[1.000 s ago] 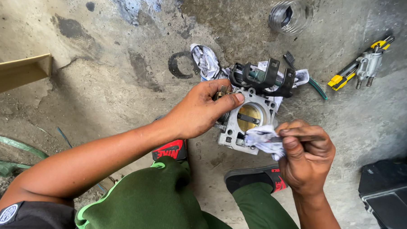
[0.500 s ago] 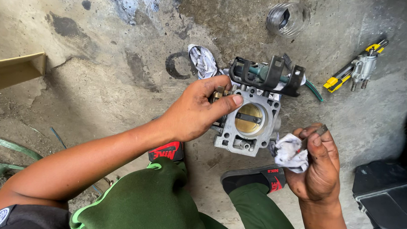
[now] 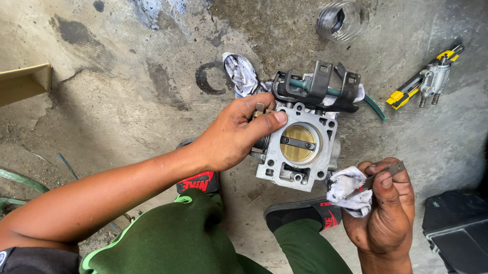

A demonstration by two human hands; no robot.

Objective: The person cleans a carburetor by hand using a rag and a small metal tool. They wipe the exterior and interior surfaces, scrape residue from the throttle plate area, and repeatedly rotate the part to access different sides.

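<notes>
Right hand with rag pulled off throttle body, perhaps.

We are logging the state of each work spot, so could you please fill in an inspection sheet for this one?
Surface: bare concrete floor, stained, with a dark ring mark.
Job's things: metal throttle body with a brass plate and black bracket on top, held upright off the floor; white rag and thin metal strip.
Clutter: crumpled rag, clear jar, small metal part with yellow clips.
Grippers: left hand grips the throttle body's side; right hand holds the white rag and strip beside it.
Cables: green hose behind the bracket; green tube at the left edge.
Surroundings: wooden board, black box, sandals.
</notes>
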